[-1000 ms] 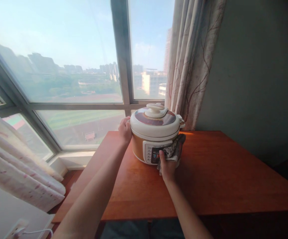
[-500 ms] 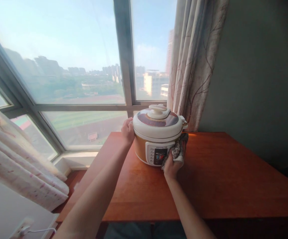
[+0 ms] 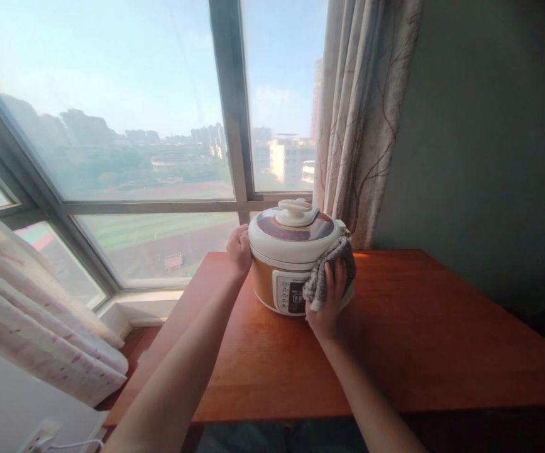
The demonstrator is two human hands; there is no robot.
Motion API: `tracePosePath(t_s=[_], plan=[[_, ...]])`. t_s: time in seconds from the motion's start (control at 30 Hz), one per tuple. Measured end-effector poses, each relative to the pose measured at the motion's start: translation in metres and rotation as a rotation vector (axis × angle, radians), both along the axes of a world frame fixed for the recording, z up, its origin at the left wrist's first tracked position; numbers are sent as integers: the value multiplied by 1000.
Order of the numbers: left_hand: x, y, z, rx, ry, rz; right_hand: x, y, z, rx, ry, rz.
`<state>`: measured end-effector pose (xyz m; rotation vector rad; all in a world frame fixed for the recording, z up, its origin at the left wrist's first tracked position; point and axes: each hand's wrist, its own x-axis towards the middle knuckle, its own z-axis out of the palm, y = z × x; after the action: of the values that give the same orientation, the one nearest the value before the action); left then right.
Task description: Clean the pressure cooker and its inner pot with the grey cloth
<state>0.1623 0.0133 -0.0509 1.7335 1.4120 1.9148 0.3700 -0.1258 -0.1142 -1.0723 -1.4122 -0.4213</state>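
Observation:
A white and gold electric pressure cooker stands upright on the wooden table, its lid closed and the control panel facing me. My left hand is closed on the side handle at the cooker's left, just under the lid's rim. My right hand presses a bunched grey cloth against the cooker's right front. Its fingers lie over the cloth, which covers the panel's right part and reaches up to the lid's edge.
The reddish-brown table extends to the right and toward me. Behind it are a large window and a hanging curtain. Another curtain hangs at the left, above a wall socket with a white cable.
My right hand has turned and slid the cloth up the cooker's right front; more of the cloth now shows. My left hand keeps its hold. The view has shifted slightly.

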Motion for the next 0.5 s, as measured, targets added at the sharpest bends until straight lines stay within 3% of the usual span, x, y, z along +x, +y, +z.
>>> tracePosePath(t_s=[0.13, 0.3, 0.4, 0.5], plan=[[1, -1, 1, -1, 0, 3, 12, 21, 46, 18, -10, -27], [2, -3, 2, -2, 5, 9, 11, 28, 96, -95, -201, 21], [2, -2, 1, 13, 9, 17, -1, 24, 112, -141, -275, 39], [1, 1, -1, 22, 9, 19, -23, 14, 115, -163, -395, 115]])
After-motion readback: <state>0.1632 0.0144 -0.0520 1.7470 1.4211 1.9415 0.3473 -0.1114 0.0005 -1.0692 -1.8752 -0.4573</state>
